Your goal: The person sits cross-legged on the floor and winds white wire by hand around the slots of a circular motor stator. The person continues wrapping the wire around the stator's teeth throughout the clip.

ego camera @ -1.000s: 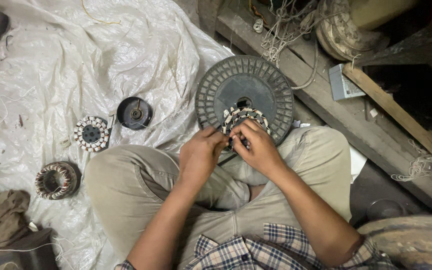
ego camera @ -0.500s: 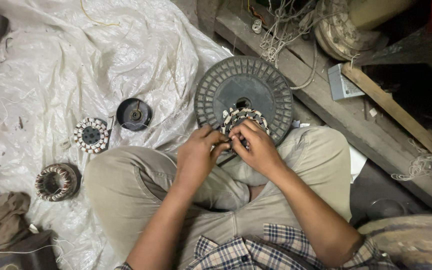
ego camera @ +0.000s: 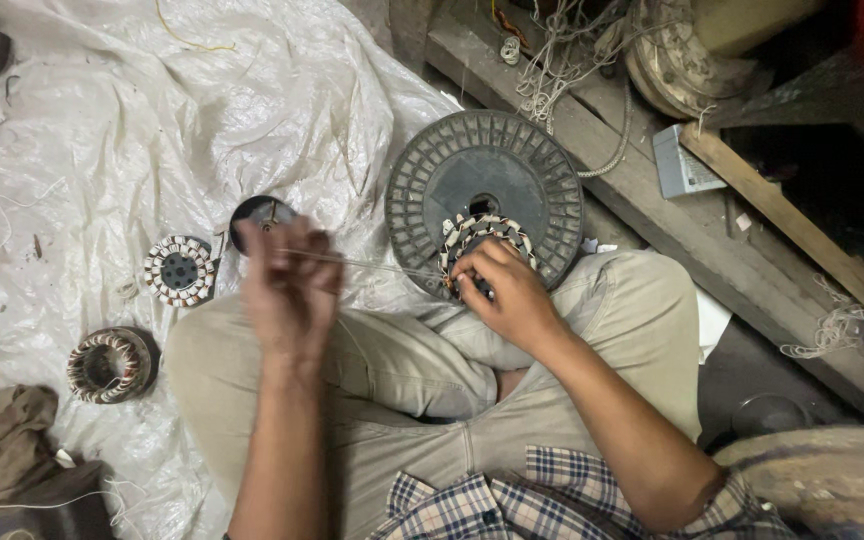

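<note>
Around: two wound stators [ego camera: 179,270] [ego camera: 108,365] and a dark cap [ego camera: 258,214] lie on the white sheet [ego camera: 102,130], left of the knee.
Spool: grey spool [ego camera: 487,190] leans against the lap.
Stator: striped stator [ego camera: 482,245] sits before the spool.
Right hand [ego camera: 507,295]: fingers curled, pressing the stator.
Left hand [ego camera: 290,290]: blurred, pinching a taut wire [ego camera: 382,266] running to the stator.

pkg: small grey-white box [ego camera: 685,162] | upper right – on wood ledge | flat, rectangular
</note>
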